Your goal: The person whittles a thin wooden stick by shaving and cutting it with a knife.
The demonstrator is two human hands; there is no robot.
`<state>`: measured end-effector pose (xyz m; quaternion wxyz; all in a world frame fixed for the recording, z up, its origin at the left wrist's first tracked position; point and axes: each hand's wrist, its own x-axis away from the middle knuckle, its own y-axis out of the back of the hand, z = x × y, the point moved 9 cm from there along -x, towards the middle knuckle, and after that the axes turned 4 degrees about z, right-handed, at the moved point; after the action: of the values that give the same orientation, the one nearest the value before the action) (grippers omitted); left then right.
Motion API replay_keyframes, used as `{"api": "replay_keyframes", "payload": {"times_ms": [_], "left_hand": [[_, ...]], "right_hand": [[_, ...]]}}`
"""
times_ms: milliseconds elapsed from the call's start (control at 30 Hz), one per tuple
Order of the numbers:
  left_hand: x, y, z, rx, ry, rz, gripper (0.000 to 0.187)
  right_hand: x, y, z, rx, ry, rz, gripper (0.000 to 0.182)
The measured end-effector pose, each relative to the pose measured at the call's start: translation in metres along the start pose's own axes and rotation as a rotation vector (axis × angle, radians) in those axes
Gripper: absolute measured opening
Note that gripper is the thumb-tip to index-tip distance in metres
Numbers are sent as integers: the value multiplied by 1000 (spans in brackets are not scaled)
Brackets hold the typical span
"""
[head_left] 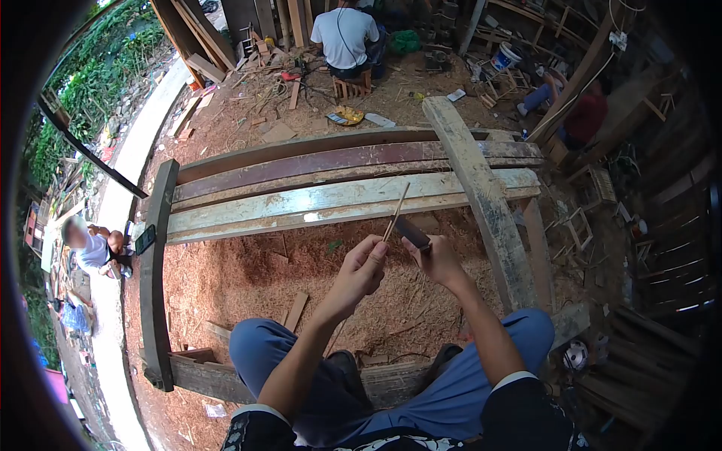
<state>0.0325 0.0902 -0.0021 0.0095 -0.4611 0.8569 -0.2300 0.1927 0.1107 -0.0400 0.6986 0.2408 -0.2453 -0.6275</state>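
Observation:
My left hand (364, 267) pinches a thin, light wooden stick (397, 210) between thumb and fingers, its far tip pointing up and away. Just to the right, my right hand (439, 264) is closed around a dark brown rectangular block (412, 234). The block's far end lies close beside the stick. Both hands are held above the sawdust-covered ground, in front of my knees. Beyond them runs a pale, worn plank (301, 201) of the wooden frame.
A thick board (481, 195) crosses the planks at the right; a dark beam (156, 278) bounds the left, with a phone (145, 239) on it. One person (346, 37) sits ahead, another (587, 113) at right, and a person (92, 248) at left. Wood scraps (295, 311) lie below.

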Motion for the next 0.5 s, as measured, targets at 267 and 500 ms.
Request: {"api": "replay_keyframes", "payload": {"times_ms": [267,500], "left_hand": [[1,-3,2,-181,29,98,27],[-3,-5,8,-222,-44,31,24]], "right_hand": [[4,10,13,-126,-75,175,34],[11,30,19,198,87,-193,9]]}}
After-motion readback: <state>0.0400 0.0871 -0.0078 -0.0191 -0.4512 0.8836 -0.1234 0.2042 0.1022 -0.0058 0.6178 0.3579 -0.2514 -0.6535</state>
